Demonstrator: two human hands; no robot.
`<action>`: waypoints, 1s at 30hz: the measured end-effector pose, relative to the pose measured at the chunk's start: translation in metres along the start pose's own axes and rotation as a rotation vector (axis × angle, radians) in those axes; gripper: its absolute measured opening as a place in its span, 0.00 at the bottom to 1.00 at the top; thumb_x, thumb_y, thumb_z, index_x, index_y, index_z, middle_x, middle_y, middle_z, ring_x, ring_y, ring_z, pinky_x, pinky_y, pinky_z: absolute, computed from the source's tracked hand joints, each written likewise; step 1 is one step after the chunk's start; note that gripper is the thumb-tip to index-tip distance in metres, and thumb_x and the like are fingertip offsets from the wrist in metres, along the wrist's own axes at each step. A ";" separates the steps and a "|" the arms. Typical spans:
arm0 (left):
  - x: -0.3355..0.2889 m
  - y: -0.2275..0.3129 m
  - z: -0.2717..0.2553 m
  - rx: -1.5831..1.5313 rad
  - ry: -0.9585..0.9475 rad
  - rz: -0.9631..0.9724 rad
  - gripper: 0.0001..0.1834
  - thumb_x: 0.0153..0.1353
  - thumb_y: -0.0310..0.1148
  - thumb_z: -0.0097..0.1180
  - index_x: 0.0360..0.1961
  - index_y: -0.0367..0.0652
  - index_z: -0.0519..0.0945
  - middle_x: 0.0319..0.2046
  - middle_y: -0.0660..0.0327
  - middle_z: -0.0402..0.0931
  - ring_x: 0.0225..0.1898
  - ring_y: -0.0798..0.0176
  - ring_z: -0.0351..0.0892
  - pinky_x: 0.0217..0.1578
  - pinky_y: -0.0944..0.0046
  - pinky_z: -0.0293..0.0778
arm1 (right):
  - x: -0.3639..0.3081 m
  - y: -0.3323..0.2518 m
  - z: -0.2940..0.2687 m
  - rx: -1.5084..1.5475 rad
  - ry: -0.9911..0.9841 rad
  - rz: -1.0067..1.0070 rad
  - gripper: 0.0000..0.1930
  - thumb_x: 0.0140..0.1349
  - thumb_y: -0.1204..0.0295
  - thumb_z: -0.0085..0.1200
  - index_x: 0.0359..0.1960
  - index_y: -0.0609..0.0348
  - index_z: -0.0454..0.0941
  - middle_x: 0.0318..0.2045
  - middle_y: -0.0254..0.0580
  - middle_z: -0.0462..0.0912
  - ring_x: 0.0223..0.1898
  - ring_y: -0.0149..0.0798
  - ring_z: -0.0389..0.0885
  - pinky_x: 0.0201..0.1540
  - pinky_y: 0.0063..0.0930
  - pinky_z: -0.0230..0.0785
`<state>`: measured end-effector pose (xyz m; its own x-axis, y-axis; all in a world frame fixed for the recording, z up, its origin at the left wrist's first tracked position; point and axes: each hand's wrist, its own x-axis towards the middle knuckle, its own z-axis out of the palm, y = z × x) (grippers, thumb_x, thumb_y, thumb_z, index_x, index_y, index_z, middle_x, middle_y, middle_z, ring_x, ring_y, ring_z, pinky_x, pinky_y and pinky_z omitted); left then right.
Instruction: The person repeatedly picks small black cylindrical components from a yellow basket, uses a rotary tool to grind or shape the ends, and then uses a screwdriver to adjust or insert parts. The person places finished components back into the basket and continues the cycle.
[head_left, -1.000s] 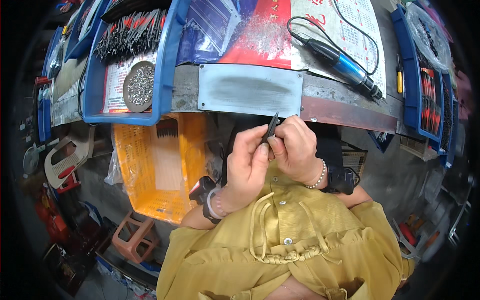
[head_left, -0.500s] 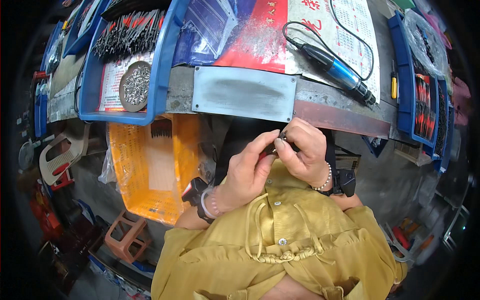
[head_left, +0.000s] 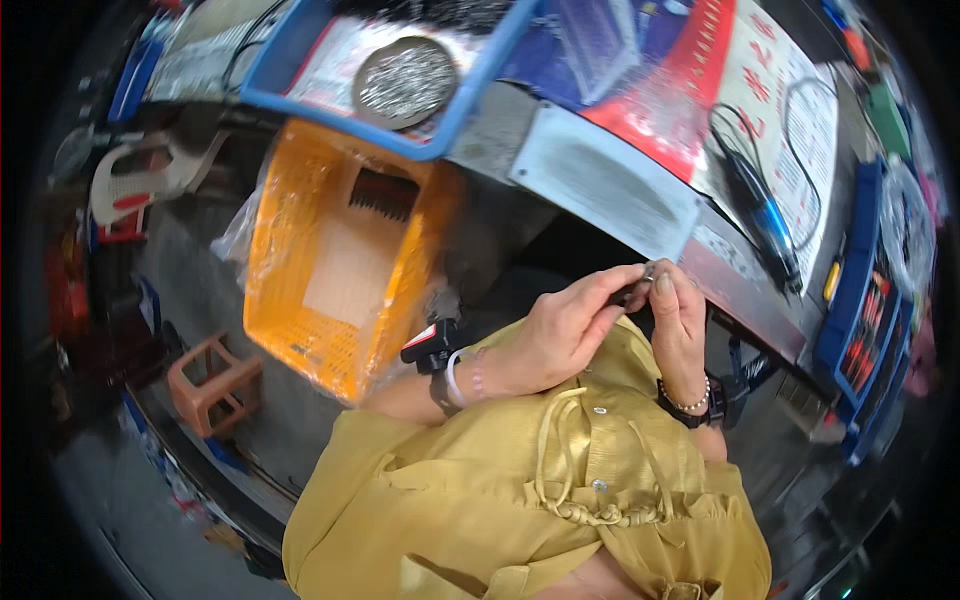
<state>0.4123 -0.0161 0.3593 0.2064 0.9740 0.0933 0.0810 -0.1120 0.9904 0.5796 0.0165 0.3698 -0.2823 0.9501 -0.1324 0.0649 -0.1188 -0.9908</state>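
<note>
My left hand [head_left: 560,340] and my right hand [head_left: 677,325] meet in front of my lap, just off the bench edge. Pinched between their fingertips is a small dark metal piece [head_left: 625,293]; the fingers cover most of it, so its kind is unclear. Just beyond the hands lies a pale metal plate [head_left: 605,185] with a dark smudged middle, at the bench edge. A round dish [head_left: 361,100] of small shiny metal parts stands inside a blue tray [head_left: 425,147] at the far left.
A blue-and-black handheld power tool [head_left: 762,212] with a cord rests on printed sheets at the right. An orange crate [head_left: 268,285] stands left of me, below the bench. Blue bins [head_left: 838,318] hold red-and-black parts at far right. A brown stool [head_left: 190,385] is at left.
The view has turned, so bench, crate and trays appear tilted and shifted. Both hands stay together at the small dark piece, now appearing farther right, near the plate's right corner.
</note>
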 end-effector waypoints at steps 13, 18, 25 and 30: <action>-0.048 -0.016 -0.084 -1.232 0.364 -0.352 0.21 0.65 0.24 0.57 0.59 0.38 0.72 0.52 0.52 0.78 0.44 0.65 0.83 0.45 0.66 0.82 | 0.022 0.008 0.064 0.362 -0.017 0.114 0.04 0.64 0.78 0.57 0.37 0.65 0.75 0.33 0.41 0.80 0.30 0.31 0.81 0.36 0.26 0.78; -0.059 -0.025 -0.087 -1.126 0.436 -0.292 0.16 0.67 0.27 0.55 0.55 0.37 0.76 0.50 0.56 0.79 0.43 0.66 0.82 0.46 0.66 0.79 | 0.012 0.010 0.094 0.280 -0.294 0.282 0.05 0.63 0.79 0.58 0.33 0.63 0.73 0.33 0.39 0.80 0.33 0.33 0.83 0.39 0.25 0.78; -0.062 -0.019 -0.086 -0.677 0.399 -0.385 0.15 0.71 0.30 0.48 0.56 0.37 0.72 0.34 0.64 0.78 0.34 0.71 0.78 0.39 0.70 0.75 | 0.021 0.005 0.079 -0.106 -0.270 0.134 0.08 0.68 0.75 0.53 0.43 0.69 0.76 0.38 0.41 0.81 0.40 0.30 0.81 0.44 0.23 0.77; -0.065 -0.011 -0.084 -0.175 0.229 -0.399 0.17 0.71 0.29 0.48 0.58 0.36 0.73 0.33 0.61 0.77 0.30 0.69 0.74 0.34 0.69 0.71 | 0.025 0.006 0.079 -0.138 -0.267 0.061 0.08 0.69 0.76 0.53 0.44 0.69 0.77 0.39 0.40 0.80 0.39 0.28 0.80 0.40 0.21 0.76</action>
<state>0.3158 -0.0616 0.3507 -0.0284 0.9548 -0.2960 -0.0591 0.2940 0.9540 0.4973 0.0172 0.3579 -0.5142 0.8309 -0.2125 0.2138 -0.1158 -0.9700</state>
